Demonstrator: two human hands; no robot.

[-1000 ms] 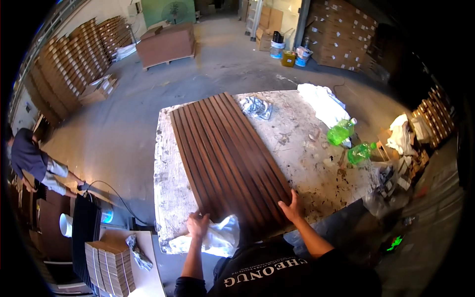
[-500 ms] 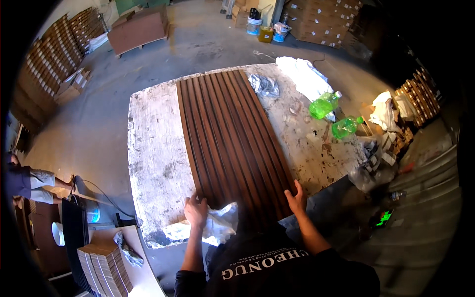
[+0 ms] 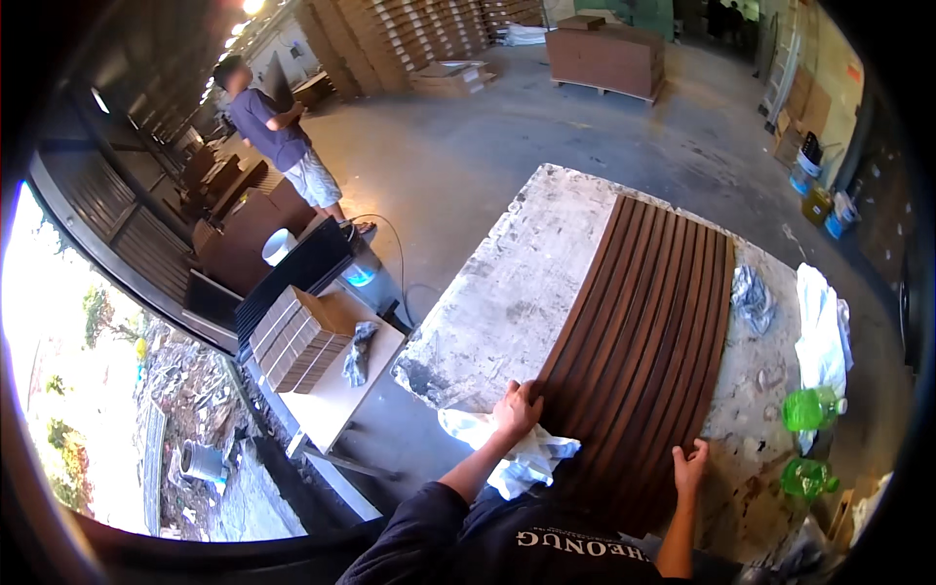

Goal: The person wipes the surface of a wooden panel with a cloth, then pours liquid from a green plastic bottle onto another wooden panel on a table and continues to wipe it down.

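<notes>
A long dark brown slatted wood panel (image 3: 643, 331) lies on a paint-stained worktable (image 3: 517, 292). My left hand (image 3: 517, 408) grips the panel's near left corner, with a white rag (image 3: 517, 458) under and beside it. My right hand (image 3: 690, 464) presses on the near right edge of the panel, fingers spread over the slats.
Two green plastic bottles (image 3: 814, 409) and white cloths (image 3: 824, 331) lie at the table's right side. A person in a purple shirt (image 3: 278, 136) stands far left. Stacked boards (image 3: 292, 336) sit on a low table left. Pallets of wood (image 3: 604, 58) fill the back.
The view has swung to the left, bringing the standing person and the doorway into sight. Both hands stay on the panel's near end, in much the same grip.
</notes>
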